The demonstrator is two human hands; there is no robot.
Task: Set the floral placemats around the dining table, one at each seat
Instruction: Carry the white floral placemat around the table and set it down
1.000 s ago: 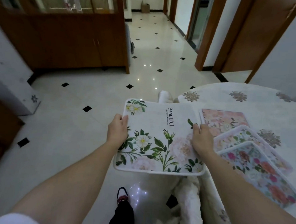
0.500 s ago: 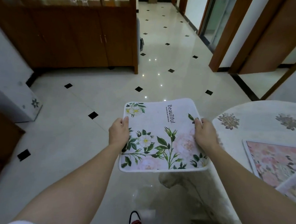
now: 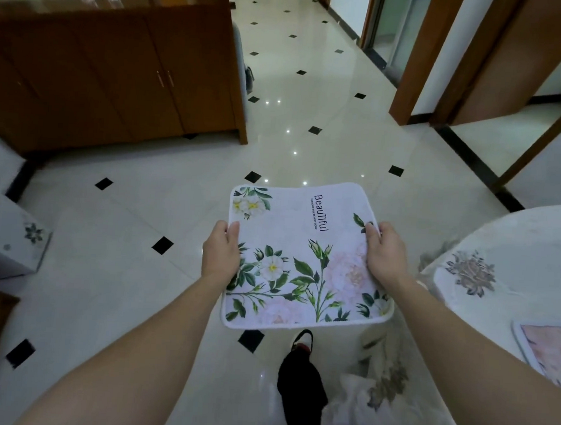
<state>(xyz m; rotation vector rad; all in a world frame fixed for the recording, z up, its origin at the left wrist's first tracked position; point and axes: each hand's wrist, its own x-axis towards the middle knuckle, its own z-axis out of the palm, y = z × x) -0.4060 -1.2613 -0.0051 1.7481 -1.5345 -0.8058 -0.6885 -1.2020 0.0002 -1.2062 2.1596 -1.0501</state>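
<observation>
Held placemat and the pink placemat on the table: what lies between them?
Head view: the right forearm, draped tablecloth and bare tabletop separate white placemat from pink placemat.

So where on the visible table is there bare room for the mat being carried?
Bare cloth lies between the table edge and the pink mat, around the brown flower print. The lower right is taken by that pink mat. Both hands hold the mat over the floor.

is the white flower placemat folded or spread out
Spread out. The placemat shows its whole printed face flat, held at opposite edges by the left hand and right hand above the floor.
</observation>
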